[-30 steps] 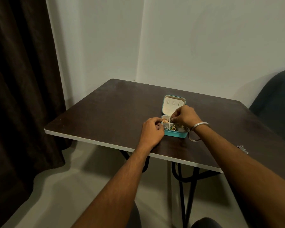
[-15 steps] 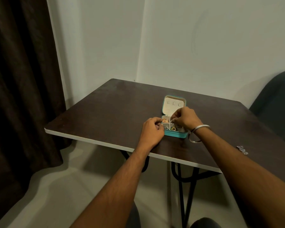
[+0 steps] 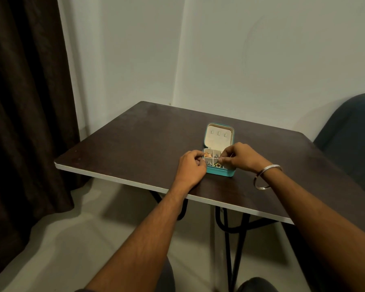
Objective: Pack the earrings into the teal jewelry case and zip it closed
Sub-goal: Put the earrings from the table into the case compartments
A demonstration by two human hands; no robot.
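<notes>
The teal jewelry case [image 3: 219, 173] lies open on the dark table [image 3: 135, 144], its cream-lined lid [image 3: 219, 134] standing up behind it. Several earrings sit in its small compartments: an orange-gold one [image 3: 208, 154] at the far left and a green-gold one [image 3: 217, 165] at the near side. My left hand [image 3: 191, 167] grips the case's left rim with curled fingers. My right hand [image 3: 240, 158] hovers over the right compartments, its fingertips pinching what looks like a small earring. The right half of the tray is hidden under that hand.
The table's pale front edge [image 3: 118, 179] runs just below my wrists. A dark chair [image 3: 350, 135] stands at the right and a dark curtain [image 3: 25, 102] hangs at the left. A silver bangle [image 3: 266, 178] circles my right wrist.
My right hand has slid a little toward the case's near compartments, fingertips lower over the tray. My left hand has stayed at the case's left rim.
</notes>
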